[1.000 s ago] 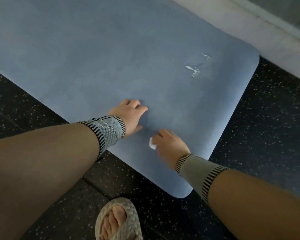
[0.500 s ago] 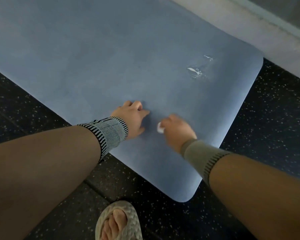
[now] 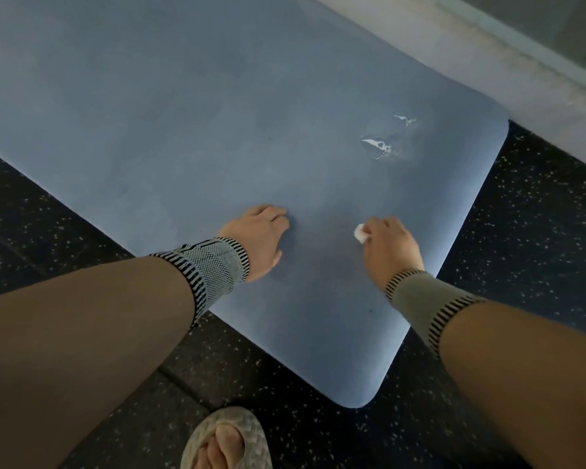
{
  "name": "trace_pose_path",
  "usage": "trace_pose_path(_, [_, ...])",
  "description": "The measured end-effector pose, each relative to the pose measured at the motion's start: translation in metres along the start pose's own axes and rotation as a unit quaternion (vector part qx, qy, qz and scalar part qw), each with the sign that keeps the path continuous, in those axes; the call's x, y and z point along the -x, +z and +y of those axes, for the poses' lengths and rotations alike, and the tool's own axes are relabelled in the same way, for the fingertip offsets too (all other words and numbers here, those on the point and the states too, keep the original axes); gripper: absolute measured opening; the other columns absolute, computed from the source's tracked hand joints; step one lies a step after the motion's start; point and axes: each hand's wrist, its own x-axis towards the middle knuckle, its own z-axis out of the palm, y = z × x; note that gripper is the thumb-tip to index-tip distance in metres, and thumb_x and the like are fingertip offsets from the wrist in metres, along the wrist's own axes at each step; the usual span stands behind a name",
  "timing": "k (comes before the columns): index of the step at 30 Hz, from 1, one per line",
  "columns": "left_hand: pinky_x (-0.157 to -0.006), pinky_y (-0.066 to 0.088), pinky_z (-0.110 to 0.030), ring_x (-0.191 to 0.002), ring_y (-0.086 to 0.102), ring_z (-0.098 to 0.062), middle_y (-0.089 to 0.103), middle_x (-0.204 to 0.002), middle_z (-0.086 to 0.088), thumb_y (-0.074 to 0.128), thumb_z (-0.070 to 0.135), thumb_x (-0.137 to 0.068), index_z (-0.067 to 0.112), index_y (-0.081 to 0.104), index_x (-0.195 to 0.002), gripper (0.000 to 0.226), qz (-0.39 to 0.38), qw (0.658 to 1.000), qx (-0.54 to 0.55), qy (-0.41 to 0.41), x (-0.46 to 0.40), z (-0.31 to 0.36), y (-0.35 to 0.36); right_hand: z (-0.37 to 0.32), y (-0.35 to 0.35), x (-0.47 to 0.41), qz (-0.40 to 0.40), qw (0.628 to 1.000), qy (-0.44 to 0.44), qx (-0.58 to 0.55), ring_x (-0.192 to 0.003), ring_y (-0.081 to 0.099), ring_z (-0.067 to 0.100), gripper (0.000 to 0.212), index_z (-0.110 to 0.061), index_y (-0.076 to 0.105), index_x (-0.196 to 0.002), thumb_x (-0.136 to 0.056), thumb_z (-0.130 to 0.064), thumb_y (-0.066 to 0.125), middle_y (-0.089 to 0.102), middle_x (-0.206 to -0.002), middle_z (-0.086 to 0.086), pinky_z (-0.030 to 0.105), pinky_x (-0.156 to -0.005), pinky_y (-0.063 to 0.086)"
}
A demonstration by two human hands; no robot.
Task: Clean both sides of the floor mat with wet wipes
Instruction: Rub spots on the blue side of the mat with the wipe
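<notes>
A blue floor mat (image 3: 190,106) lies flat on the dark speckled floor, its rounded near corner close to my foot. My left hand (image 3: 259,236) rests on the mat with its fingers bent down against the surface. Beside it, a little to the right, my right hand (image 3: 388,247) grips a small white wet wipe (image 3: 361,233) and holds it against the mat. A scuffed patch with white marks (image 3: 381,145) shows on the mat beyond my right hand.
Dark speckled flooring (image 3: 535,211) surrounds the mat on the near and right sides. A pale ledge or wall base (image 3: 487,62) runs along the far right. My foot in a woven sandal (image 3: 225,441) stands just short of the mat's corner.
My right hand with the wipe has slid away from me across the mat and then to the right, apart from my left hand. The left hand has stayed put.
</notes>
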Motion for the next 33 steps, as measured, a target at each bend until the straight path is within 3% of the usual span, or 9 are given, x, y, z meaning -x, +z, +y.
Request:
trace_pose_path(2, [-0.106, 0.038, -0.038, -0.135, 0.033, -0.024, 0.040, -0.144, 0.000, 0.053, 0.034, -0.092, 0.015, 0.050, -0.130, 0.043, 0.022, 1.000, 0.002, -0.008, -0.005, 0.003, -0.004, 0.000, 0.000, 0.020, 0.003, 1.000, 0.011, -0.021, -0.092, 0.053, 0.035, 0.023, -0.019, 0.060, -0.095, -0.083, -0.002, 0.051, 0.052, -0.105, 0.010, 0.031, -0.072, 0.038])
trace_pose_path(7, [-0.093, 0.044, -0.037, -0.117, 0.043, -0.025, 0.050, -0.120, -0.004, 0.053, 0.030, -0.093, 0.013, 0.057, -0.111, 0.025, 0.021, 0.999, -0.019, -0.016, -0.019, 0.010, -0.015, -0.045, 0.015, 0.015, -0.086, 0.980, -0.177, -0.035, -0.097, 0.053, 0.033, 0.027, -0.016, 0.062, -0.101, -0.079, -0.002, 0.058, 0.052, -0.106, 0.011, 0.035, -0.079, 0.043])
trace_pose_path(13, [-0.096, 0.045, -0.036, -0.117, 0.042, -0.024, 0.045, -0.122, -0.003, 0.054, 0.037, -0.093, 0.016, 0.052, -0.118, 0.033, 0.025, 0.999, -0.027, -0.018, -0.019, 0.010, -0.008, 0.013, -0.003, -0.007, 0.024, 0.998, 0.055, -0.013, -0.085, 0.049, 0.028, 0.023, -0.020, 0.059, -0.096, -0.085, -0.003, 0.049, 0.054, -0.106, 0.010, 0.028, -0.072, 0.037])
trace_pose_path(19, [-0.104, 0.035, -0.040, -0.136, 0.025, -0.025, 0.028, -0.148, -0.003, 0.054, 0.032, -0.089, 0.029, 0.036, -0.144, 0.058, 0.040, 0.999, -0.029, 0.002, -0.029, 0.016, -0.007, -0.028, 0.005, 0.028, -0.063, 0.963, -0.249, -0.078, -0.065, 0.060, 0.036, 0.023, -0.009, 0.070, -0.080, -0.063, 0.007, 0.074, 0.058, -0.075, 0.017, 0.033, -0.056, 0.051])
trace_pose_path(22, [-0.115, 0.022, -0.044, -0.147, 0.005, -0.022, 0.006, -0.160, 0.004, 0.048, 0.031, -0.092, 0.028, 0.026, -0.150, 0.062, 0.008, 0.999, -0.043, 0.017, -0.030, 0.016, -0.002, -0.006, -0.004, -0.018, 0.005, 0.994, -0.085, -0.066, -0.088, 0.058, 0.038, 0.012, -0.012, 0.068, -0.095, -0.086, -0.008, 0.061, 0.057, -0.096, 0.017, 0.035, -0.074, 0.045])
trace_pose_path(24, [-0.117, 0.018, -0.046, -0.147, 0.002, -0.020, 0.005, -0.161, 0.008, 0.047, 0.032, -0.092, 0.027, 0.025, -0.149, 0.062, 0.004, 0.999, -0.041, 0.025, -0.034, 0.014, -0.003, 0.007, -0.006, -0.033, 0.054, 0.997, 0.025, -0.056, -0.093, 0.055, 0.035, 0.015, -0.020, 0.060, -0.090, -0.089, -0.007, 0.052, 0.051, -0.096, 0.008, 0.031, -0.072, 0.041])
trace_pose_path(26, [-0.118, 0.015, -0.046, -0.148, 0.001, -0.019, 0.006, -0.161, 0.008, 0.047, 0.031, -0.091, 0.025, 0.025, -0.150, 0.063, 0.016, 0.998, -0.038, 0.037, -0.041, 0.014, -0.008, -0.002, -0.005, -0.026, 0.042, 0.997, -0.014, -0.070, -0.091, 0.057, 0.034, 0.020, -0.019, 0.064, -0.088, -0.082, -0.001, 0.057, 0.056, -0.095, 0.008, 0.030, -0.074, 0.044])
trace_pose_path(30, [-0.118, 0.015, -0.047, -0.148, -0.001, -0.020, 0.003, -0.162, 0.007, 0.044, 0.026, -0.094, 0.022, 0.020, -0.152, 0.062, 0.025, 0.999, -0.009, 0.043, -0.061, 0.020, -0.016, -0.005, -0.001, 0.001, -0.033, 0.964, -0.261, -0.049, -0.066, 0.058, 0.031, 0.029, -0.015, 0.069, -0.085, -0.064, 0.004, 0.075, 0.056, -0.076, 0.010, 0.030, -0.058, 0.051])
trace_pose_path(33, [-0.119, 0.013, -0.047, -0.149, -0.001, -0.021, 0.000, -0.162, 0.007, 0.042, 0.029, -0.095, 0.023, 0.016, -0.153, 0.064, 0.023, 0.999, -0.007, 0.043, -0.072, 0.024, -0.016, 0.017, -0.014, -0.041, 0.016, 0.987, -0.157, -0.020, -0.076, 0.060, 0.037, 0.018, -0.011, 0.069, -0.091, -0.077, -0.001, 0.065, 0.058, -0.083, 0.015, 0.032, -0.066, 0.048])
